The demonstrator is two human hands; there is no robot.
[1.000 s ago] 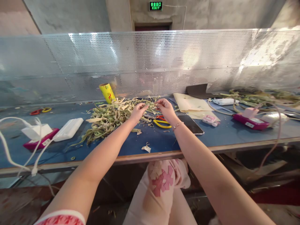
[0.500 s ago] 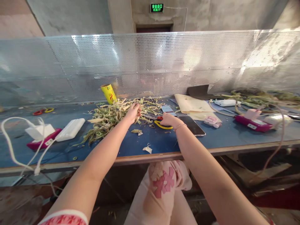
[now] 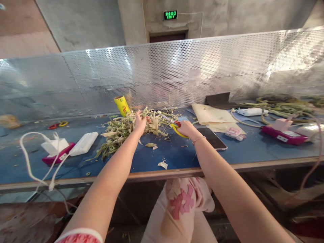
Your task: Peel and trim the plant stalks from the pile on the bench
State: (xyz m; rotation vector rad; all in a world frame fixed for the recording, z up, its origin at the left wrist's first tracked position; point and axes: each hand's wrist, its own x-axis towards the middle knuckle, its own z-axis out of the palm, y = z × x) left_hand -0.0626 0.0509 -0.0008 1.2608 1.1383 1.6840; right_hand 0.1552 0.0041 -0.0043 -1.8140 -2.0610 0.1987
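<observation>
A pile of dried, pale green plant stems (image 3: 113,135) lies on the blue table (image 3: 182,158). My left hand (image 3: 141,122) is at the top of the pile, its fingers partly spread among the stems; whether it grips any is hard to see. My right hand (image 3: 186,128) is closed on scissors (image 3: 178,130) with red and yellow handles, their blades pointing left toward the pile. Behind the pile a yellow tube (image 3: 122,105) leans against the perforated screen. Below the hands, small dry scraps (image 3: 151,145) lie on the table.
A black phone (image 3: 214,138), a pink case (image 3: 235,133) and brown paper (image 3: 212,116) lie to the right. Further right are a magenta power strip (image 3: 285,135) and more stems. At left, white cables, a white power bank (image 3: 83,143) and a second pair of scissors (image 3: 58,125).
The view has shifted slightly, moving the scene rightward. My right hand has lifted the scissors, with the blades now showing over the stems. My left hand has moved left over the pile.
</observation>
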